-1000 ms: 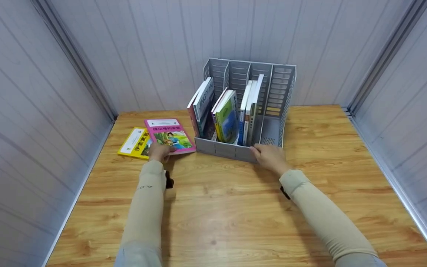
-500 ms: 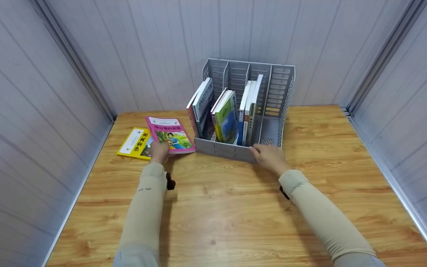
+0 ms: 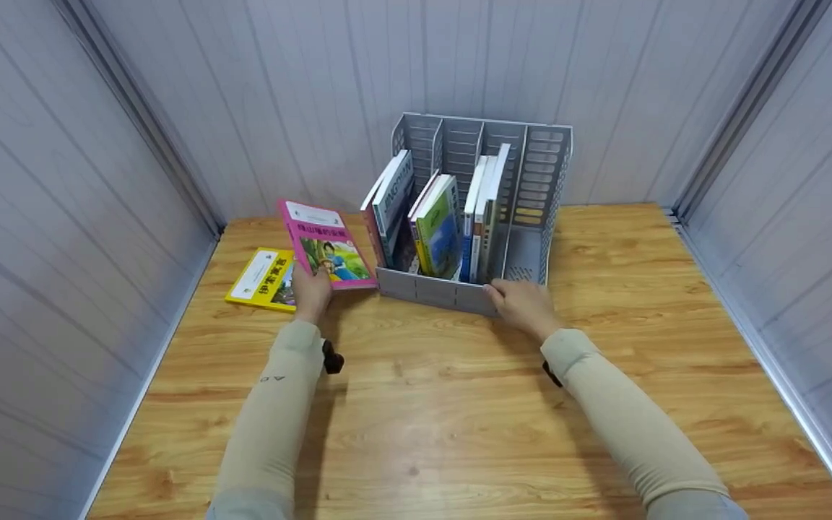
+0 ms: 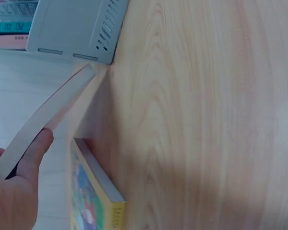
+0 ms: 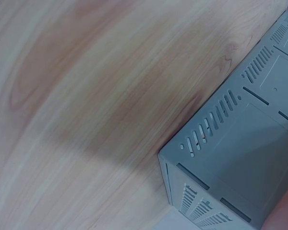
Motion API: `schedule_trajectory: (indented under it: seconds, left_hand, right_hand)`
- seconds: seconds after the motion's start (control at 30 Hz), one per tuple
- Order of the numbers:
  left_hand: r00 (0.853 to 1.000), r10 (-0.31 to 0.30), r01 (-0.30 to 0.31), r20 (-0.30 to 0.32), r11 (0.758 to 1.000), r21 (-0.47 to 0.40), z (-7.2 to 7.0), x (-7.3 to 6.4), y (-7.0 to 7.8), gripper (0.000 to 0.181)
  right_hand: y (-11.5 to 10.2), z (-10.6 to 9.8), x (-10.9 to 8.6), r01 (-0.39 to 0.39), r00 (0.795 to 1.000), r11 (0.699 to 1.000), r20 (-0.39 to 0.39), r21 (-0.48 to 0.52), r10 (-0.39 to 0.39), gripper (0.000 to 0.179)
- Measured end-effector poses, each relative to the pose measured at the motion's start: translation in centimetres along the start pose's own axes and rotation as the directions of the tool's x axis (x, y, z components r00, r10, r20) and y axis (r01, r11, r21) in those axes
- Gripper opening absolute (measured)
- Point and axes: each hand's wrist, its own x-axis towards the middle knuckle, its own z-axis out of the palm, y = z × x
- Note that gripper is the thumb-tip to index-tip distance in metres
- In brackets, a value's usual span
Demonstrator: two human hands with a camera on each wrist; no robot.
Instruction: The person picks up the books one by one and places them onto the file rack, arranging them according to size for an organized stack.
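My left hand (image 3: pixel 311 294) pinches a pink picture book (image 3: pixel 333 253) at its near left edge. Its cover faces up and towards me, the far end raised above the table. In the left wrist view, the white page edge (image 4: pixel 48 115) runs between thumb and fingers, clear of the yellow book (image 4: pixel 101 187) lying flat below. My right hand (image 3: pixel 526 309) grips the low front wall of a grey book rack (image 3: pixel 434 290), near its right end. Only a sliver of that hand shows in the right wrist view, beside the rack's slotted front (image 5: pixel 245 148).
Books stand in the rack: white-edged ones (image 3: pixel 396 198) on the left, a green-covered book (image 3: pixel 439 231) in the middle, several thin ones (image 3: pixel 484 217) further right. The rightmost compartment (image 3: pixel 526 249) shows its bare floor. Panel walls (image 3: pixel 300 108) close in the wooden table (image 3: pixel 416 404).
My left hand has lifted the pink book from lying over the yellow one, tipping its far end up. More of the yellow book shows. The right hand stays on the rack.
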Motion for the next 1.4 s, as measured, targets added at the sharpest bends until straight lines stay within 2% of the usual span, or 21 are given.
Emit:
schedule_trajectory:
  seconds: [0.13,0.33,0.47,0.57,0.77,0.87,0.97,1.1,1.2,1.4]
  left_hand:
    - [0.995,0.092,-0.092,-0.026,0.995,0.024,-0.1,-0.4,0.6,0.055]
    - [0.976,0.212,-0.209,-0.058,0.976,0.052,-0.1,-1.3,1.0,0.047]
    - [0.957,0.278,-0.272,-0.080,0.960,0.071,-0.3,-1.9,1.1,0.042]
    - [0.933,0.350,-0.339,-0.089,0.933,0.118,-0.5,-2.3,1.3,0.038]
    - [0.856,0.510,-0.485,-0.078,0.847,0.218,-1.0,-3.0,1.7,0.029]
    - [0.822,0.566,-0.537,-0.063,0.808,0.243,-1.3,-3.5,1.9,0.030]
    - [0.795,0.605,-0.577,-0.040,0.775,0.258,-1.5,-3.8,2.2,0.035]
    - [0.746,0.666,-0.633,-0.008,0.713,0.302,-1.9,-4.2,2.7,0.039]
    - [0.690,0.723,-0.684,0.022,0.642,0.345,-2.1,-4.3,2.9,0.038]
    - [0.551,0.831,-0.772,0.075,0.474,0.423,-2.3,-4.4,2.5,0.040]
  right_hand:
    - [-0.1,0.1,0.1,-0.001,1.000,1.000,0.001,0.000,0.001,0.046]
    - [-0.2,0.3,-0.1,0.001,1.000,1.000,-0.013,-0.019,-0.002,0.046]
    - [-0.3,0.5,-0.2,0.004,1.000,1.000,-0.023,-0.015,-0.005,0.045]
    - [-0.4,0.5,-0.2,0.011,0.999,1.000,-0.033,-0.023,-0.012,0.045]
    - [-0.4,0.5,-0.1,0.014,0.999,1.000,-0.035,-0.019,-0.014,0.045]
    - [-0.4,0.4,-0.1,0.007,1.000,1.000,-0.027,-0.013,-0.007,0.045]
    - [-0.5,0.3,-0.1,0.004,1.000,1.000,-0.020,-0.009,-0.004,0.045]
    - [-0.5,0.3,-0.1,0.012,1.000,1.000,-0.019,-0.007,-0.012,0.045]
    - [-0.4,0.3,-0.1,0.014,1.000,1.000,-0.027,-0.004,-0.014,0.045]
    - [-0.1,0.3,-0.1,0.003,0.999,1.000,-0.034,0.015,-0.003,0.044]
